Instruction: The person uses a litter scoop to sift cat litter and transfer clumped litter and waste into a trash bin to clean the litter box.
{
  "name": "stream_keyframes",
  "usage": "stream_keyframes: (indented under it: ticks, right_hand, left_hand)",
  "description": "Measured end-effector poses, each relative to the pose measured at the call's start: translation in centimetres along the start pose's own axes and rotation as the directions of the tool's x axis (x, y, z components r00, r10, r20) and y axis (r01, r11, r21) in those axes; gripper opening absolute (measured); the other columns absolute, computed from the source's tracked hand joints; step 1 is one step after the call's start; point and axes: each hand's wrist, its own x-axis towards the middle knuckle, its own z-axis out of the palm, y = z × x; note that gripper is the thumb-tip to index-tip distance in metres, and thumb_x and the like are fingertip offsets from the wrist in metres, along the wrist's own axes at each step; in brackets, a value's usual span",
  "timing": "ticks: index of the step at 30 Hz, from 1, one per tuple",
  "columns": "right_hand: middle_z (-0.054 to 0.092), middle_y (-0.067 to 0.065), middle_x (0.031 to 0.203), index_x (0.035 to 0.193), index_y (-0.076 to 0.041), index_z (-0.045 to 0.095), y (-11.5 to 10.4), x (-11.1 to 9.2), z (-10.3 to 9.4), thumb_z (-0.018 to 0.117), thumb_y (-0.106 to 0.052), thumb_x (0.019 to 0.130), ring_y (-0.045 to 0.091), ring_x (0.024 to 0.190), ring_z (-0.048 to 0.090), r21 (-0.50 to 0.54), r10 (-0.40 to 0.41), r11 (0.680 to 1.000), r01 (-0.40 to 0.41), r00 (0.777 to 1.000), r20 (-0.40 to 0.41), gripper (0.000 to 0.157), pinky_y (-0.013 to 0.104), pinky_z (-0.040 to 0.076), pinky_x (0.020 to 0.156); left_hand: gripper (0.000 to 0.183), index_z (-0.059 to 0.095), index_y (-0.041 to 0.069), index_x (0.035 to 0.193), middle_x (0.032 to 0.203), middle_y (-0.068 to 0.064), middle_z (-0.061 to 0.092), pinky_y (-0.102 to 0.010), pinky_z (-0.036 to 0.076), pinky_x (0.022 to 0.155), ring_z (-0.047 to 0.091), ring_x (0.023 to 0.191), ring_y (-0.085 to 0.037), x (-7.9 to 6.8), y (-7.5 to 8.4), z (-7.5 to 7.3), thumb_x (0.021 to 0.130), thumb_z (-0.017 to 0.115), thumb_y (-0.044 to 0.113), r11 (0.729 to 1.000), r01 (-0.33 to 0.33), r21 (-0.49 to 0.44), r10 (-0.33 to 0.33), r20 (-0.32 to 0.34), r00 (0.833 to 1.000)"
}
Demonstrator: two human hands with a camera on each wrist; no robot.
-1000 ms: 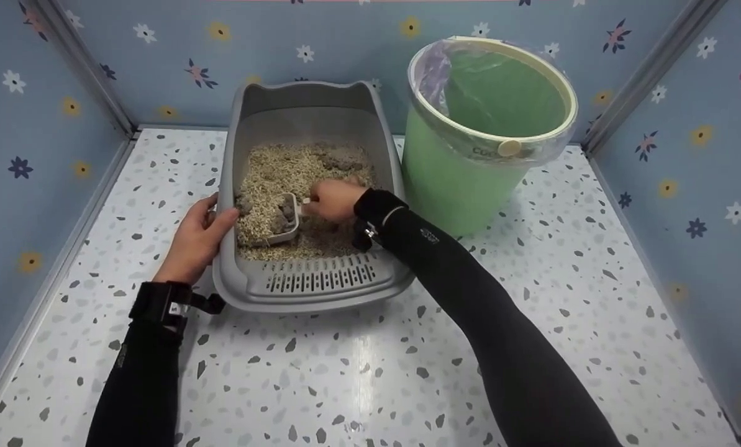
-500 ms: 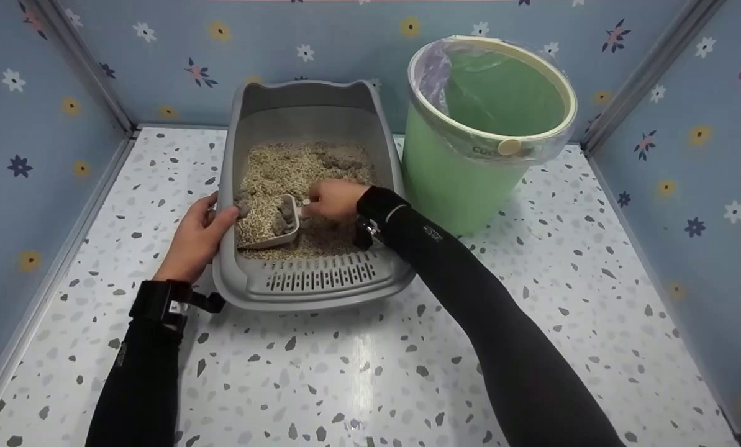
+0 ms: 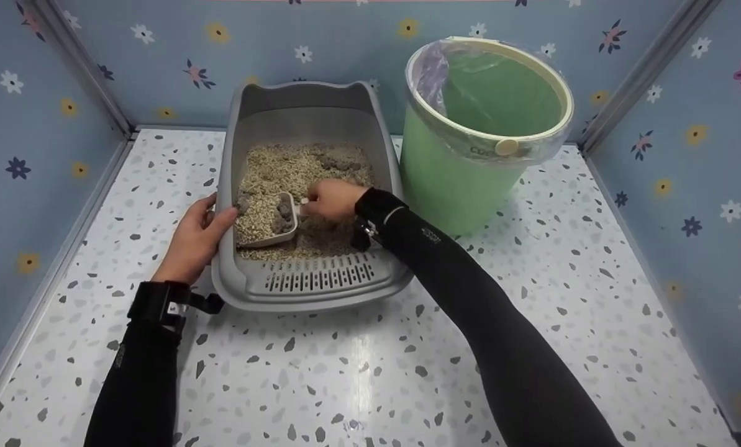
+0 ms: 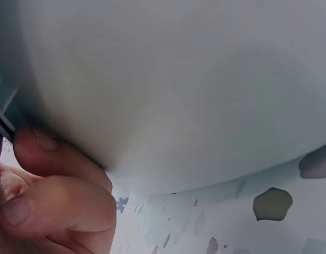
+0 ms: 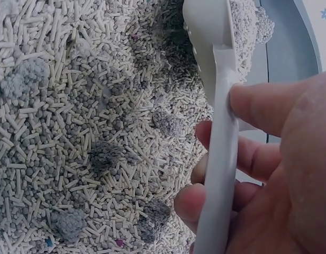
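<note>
A grey litter box (image 3: 308, 301) holds pale pellet litter (image 3: 277, 171) with darker clumps in it. My right hand (image 3: 336, 200) grips the handle of a white litter scoop (image 5: 218, 148), fingers wrapped round it and thumb along its side in the right wrist view. The scoop's head lies at the left side of the box, filled with pellets and several grey clumps (image 3: 283, 214). On the left rim, my left hand (image 3: 199, 236) holds the box, thumb over the edge. Its curled fingers (image 4: 62, 206) show below the rim in the left wrist view.
Right beside the box stands a green bin (image 3: 457, 186) with a clear bag liner (image 3: 429, 77) folded over its cream rim. Blue flowered panels (image 3: 184, 56) enclose the back and both sides. The white speckled floor (image 3: 295, 372) extends in front.
The scoop has levelled and come up slightly, its rim showing more clearly around the litter and clumps. My left hand keeps its hold on the box's rim.
</note>
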Motion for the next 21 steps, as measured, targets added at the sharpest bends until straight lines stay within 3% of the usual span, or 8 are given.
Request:
stream_keyframes:
  ticks: [10, 12, 17, 21]
  right_hand:
    - [0.05, -0.001, 0.087, 0.103, -0.012, 0.058, -0.01, 0.29, 0.36, 0.058, -0.036, 0.117, 0.016, 0.079, 0.048, 0.024, 0.029, 0.999, -0.028, 0.999, -0.035, 0.028, 0.028, 0.038, 0.072]
    - [0.049, -0.001, 0.087, 0.105, -0.011, 0.058, 0.08, 0.33, 0.39, 0.057, -0.035, 0.118, 0.016, 0.078, 0.046, 0.036, 0.03, 0.999, -0.029, 0.999, -0.033, 0.027, 0.029, 0.036, 0.071]
    - [0.047, 0.0, 0.088, 0.101, -0.015, 0.053, 0.22, 0.21, 0.24, 0.057, -0.035, 0.118, 0.016, 0.076, 0.043, 0.042, -0.004, 0.999, 0.004, 1.0, -0.003, 0.026, 0.029, 0.035, 0.071]
    - [0.048, -0.001, 0.088, 0.1, -0.016, 0.055, 0.09, 0.16, 0.09, 0.058, -0.036, 0.118, 0.015, 0.077, 0.044, 0.034, -0.016, 0.999, 0.015, 1.0, 0.009, 0.027, 0.029, 0.036, 0.071]
  left_hand:
    - [0.09, 0.019, 0.009, 0.179, 0.126, -0.014, 0.062, -0.027, 0.059, 0.064, 0.067, 0.088, -0.013, 0.01, -0.15, -0.11, 0.113, 0.06, 0.056, 0.999, 0.019, 0.026, -0.019, -0.001, 1.0]
    - [0.091, 0.019, 0.009, 0.179, 0.123, -0.014, 0.062, -0.026, 0.056, 0.061, 0.064, 0.081, -0.012, -0.02, -0.13, -0.05, 0.113, 0.061, 0.056, 1.0, 0.014, 0.016, -0.014, 0.003, 1.0]
    - [0.09, 0.018, 0.007, 0.178, 0.119, -0.013, 0.062, -0.026, 0.05, 0.056, 0.058, 0.074, -0.011, -0.25, 0.03, 0.06, 0.114, 0.06, 0.054, 1.0, -0.006, -0.002, 0.006, 0.015, 1.0]
    - [0.09, 0.018, 0.007, 0.178, 0.119, -0.011, 0.062, -0.025, 0.051, 0.056, 0.061, 0.078, -0.012, -0.24, 0.08, 0.01, 0.114, 0.06, 0.054, 1.0, -0.002, 0.001, 0.002, 0.01, 1.0]
